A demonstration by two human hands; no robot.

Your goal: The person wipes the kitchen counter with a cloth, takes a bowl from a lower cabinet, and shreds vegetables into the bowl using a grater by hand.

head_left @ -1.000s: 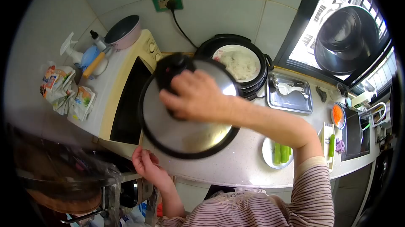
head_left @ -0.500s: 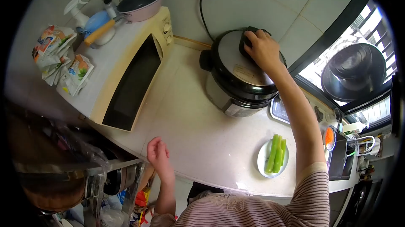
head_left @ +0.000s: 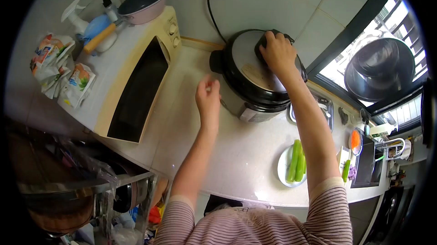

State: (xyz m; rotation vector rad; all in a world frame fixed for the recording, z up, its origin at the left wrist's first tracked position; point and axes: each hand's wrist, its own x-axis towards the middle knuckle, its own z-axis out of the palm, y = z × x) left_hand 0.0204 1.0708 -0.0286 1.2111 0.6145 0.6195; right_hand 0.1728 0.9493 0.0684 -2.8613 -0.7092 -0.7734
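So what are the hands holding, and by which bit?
The right hand holds the lid by its black handle. The left hand looks empty.

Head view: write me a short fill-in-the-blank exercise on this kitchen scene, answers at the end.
1. The grip on the cooker lid is that of the person's ____ hand.
2. The pink pan stands on top of the ____.
3. The stalks on the white plate are coloured ____.

Missing words: right; microwave; green.
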